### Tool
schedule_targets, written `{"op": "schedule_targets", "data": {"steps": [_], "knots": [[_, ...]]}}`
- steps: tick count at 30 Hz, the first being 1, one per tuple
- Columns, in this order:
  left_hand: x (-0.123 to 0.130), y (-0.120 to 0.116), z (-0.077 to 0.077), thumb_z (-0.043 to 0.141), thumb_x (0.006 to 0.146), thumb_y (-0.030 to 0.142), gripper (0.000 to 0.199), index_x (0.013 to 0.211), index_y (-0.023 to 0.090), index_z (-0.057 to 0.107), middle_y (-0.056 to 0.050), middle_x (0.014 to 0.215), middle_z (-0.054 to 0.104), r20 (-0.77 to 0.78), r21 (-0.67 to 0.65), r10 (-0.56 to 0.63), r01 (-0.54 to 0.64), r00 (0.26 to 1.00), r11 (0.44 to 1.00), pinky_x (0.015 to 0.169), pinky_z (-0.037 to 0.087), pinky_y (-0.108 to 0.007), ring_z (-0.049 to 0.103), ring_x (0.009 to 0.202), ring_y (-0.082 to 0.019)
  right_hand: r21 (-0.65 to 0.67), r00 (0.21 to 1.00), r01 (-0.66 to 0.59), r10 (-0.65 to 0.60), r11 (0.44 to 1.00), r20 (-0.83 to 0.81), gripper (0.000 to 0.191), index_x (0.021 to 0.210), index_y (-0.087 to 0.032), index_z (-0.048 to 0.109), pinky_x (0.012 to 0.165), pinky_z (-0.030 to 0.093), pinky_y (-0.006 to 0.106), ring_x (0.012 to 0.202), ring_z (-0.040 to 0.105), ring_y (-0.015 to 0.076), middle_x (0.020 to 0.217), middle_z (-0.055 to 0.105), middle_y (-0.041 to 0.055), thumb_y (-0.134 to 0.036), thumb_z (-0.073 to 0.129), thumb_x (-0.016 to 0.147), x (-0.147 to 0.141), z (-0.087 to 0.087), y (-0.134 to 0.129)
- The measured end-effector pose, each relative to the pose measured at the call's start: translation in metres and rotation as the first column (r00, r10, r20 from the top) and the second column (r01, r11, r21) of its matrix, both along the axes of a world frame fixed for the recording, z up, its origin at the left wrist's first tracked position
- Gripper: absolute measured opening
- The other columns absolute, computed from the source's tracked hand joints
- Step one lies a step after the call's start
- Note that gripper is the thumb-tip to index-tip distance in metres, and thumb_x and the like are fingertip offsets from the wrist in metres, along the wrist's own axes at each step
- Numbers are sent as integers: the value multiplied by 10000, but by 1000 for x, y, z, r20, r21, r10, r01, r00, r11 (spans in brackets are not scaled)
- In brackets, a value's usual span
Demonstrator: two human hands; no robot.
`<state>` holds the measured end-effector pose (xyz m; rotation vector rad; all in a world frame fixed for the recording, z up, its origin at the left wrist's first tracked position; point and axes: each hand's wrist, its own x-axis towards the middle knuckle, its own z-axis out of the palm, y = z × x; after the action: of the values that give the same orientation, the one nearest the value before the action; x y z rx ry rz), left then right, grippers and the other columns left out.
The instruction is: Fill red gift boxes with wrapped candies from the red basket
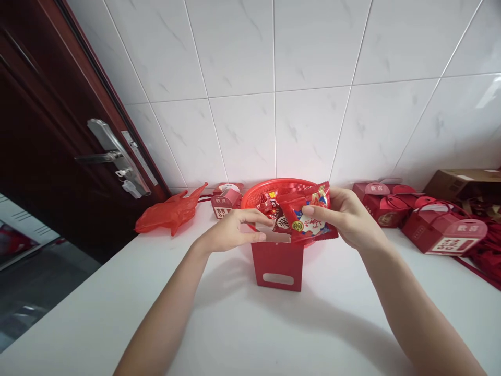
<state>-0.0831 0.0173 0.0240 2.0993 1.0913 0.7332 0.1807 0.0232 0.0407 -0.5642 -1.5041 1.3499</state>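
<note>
Red box [278,263] stands open-topped on table [219,339], ctr of frame; L hand [237,230] grips its upper edge, prob. to steady it & keep it spread. R hand [348,216] pinches red pkt [315,224] at box top, from R side, prob. for clearance. Basket [282,180] behind holds wrapped sweets [269,203].

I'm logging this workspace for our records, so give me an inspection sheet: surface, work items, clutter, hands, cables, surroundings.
Surface: white tabletop, arm shadows across it.
Work items: open-topped red box upright before a red basket; small red packets behind its opening; larger snack packet.
Clutter: red plastic bag left; small gift box by the wall; handled gift boxes and brown carton right.
Hands: left hand at the red box's rim, grip unclear; right hand holds the snack packet.
Cables: nothing seen.
Surroundings: tiled wall; dark door with keys hanging.
</note>
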Motion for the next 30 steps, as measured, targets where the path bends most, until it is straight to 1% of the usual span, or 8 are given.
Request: {"op": "schedule_targets", "data": {"steps": [4, 10, 16, 19, 22, 25, 28, 30], "knots": [[1, 4, 0, 778, 788, 313, 415, 1195, 247, 736, -67, 1229, 701, -6, -82, -39, 38, 999, 996, 931, 541, -331, 653, 1097, -231, -2, 1000, 3, -3, 1000, 21, 230, 908, -195, 778, 657, 616, 310, 785, 755, 227, 860, 787, 28, -243, 862, 700, -6, -4, 1], [-2, 5, -2, 774, 786, 344, 423, 1197, 253, 740, -77, 1254, 702, 13, -114, -40, 42, 999, 993, 935, 546, -352, 661, 1117, -253, -57, 1000, 21, -19, 998, 25, 246, 866, -170, 768, 641, 610, 298, 769, 748, 229, 836, 781, 41, -212, 890, 657, -5, -6, 4], [0, 8, -7, 741, 819, 398, 442, 1239, 264, 717, -77, 1296, 685, -5, -114, -36, 35, 999, 993, 952, 543, -368, 646, 1168, -266, -100, 987, 143, -149, 985, -54, 290, 893, -181, 748, 601, 615, 324, 705, 743, 233, 819, 773, 51, -365, 866, 703, -6, -2, 1], [4, 8, -9, 693, 863, 431, 412, 1234, 253, 719, -76, 1303, 680, -1, -99, -6, 6, 1000, 995, 963, 537, -366, 626, 1204, -274, -157, 966, 203, -224, 967, -132, 258, 845, -197, 728, 570, 604, 304, 717, 741, 235, 772, 755, 27, -331, 868, 675, -11, -2, 1], [6, 8, -11, 668, 883, 433, 387, 1224, 260, 724, -74, 1310, 675, 12, -79, -1, 2, 1000, 997, 956, 540, -356, 620, 1213, -270, -193, 939, 246, -283, 950, -194, 193, 803, -213, 712, 575, 598, 294, 736, 740, 231, 749, 738, 4, -286, 844, 683, -18, -8, 3], [3, 8, -11, 689, 868, 401, 429, 1280, 285, 692, -66, 1362, 646, 2, -92, -49, 49, 999, 995, 959, 542, -346, 606, 1241, -264, -108, 955, 199, -217, 974, -201, 168, 834, -227, 718, 659, 608, 307, 792, 738, 218, 825, 749, 3, -307, 824, 731, -23, -14, 3], [-2, 9, -11, 724, 837, 395, 498, 1320, 292, 663, -63, 1384, 633, -11, -139, -98, 96, 995, 986, 974, 540, -346, 601, 1256, -263, 7, 989, 105, -104, 994, -101, 176, 901, -230, 729, 698, 603, 306, 811, 731, 202, 897, 760, 15, -365, 785, 802, -27, -17, 0], [-4, 11, -11, 743, 821, 409, 533, 1333, 293, 651, -60, 1403, 625, -14, -170, -107, 104, 994, 980, 992, 532, -353, 590, 1276, -268, 42, 995, 93, -91, 995, -43, 206, 925, -226, 735, 701, 602, 304, 806, 728, 198, 898, 762, 20, -397, 775, 818, -28, -17, -2]]}}
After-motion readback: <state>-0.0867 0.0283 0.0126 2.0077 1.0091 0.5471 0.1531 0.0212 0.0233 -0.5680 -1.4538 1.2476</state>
